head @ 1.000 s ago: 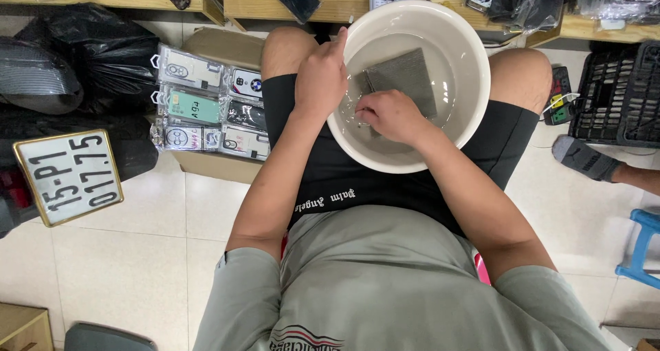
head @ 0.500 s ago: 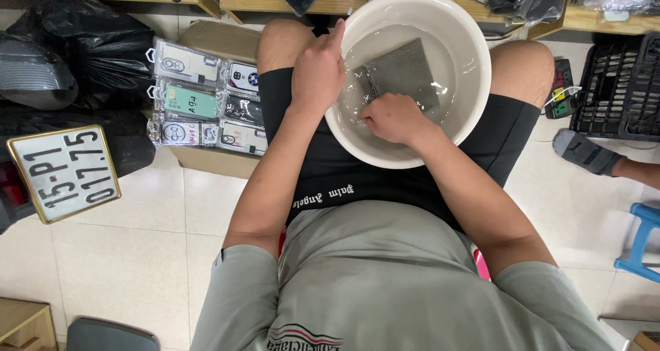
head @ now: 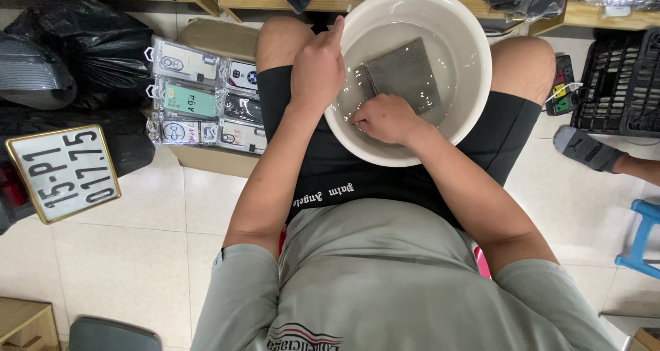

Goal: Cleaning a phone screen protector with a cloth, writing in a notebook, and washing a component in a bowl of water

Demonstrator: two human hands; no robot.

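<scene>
Near the top centre of the frame, the left hand [head: 317,66] stays clamped on the white basin's [head: 474,83] rim. The right hand [head: 387,117], fingers curled shut on the grey abrasive block [head: 404,74] underwater, has drawn back slightly, suggesting a rubbing stroke.

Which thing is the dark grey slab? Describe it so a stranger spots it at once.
Start at the big white basin resting on the seated person's lap. Inside, under shallow water, lies a flat grey rectangular block, set at a tilt, with the right hand at its near edge and the left hand on the rim. It is the only dark, square-cornered thing in the pale round bowl.
</scene>
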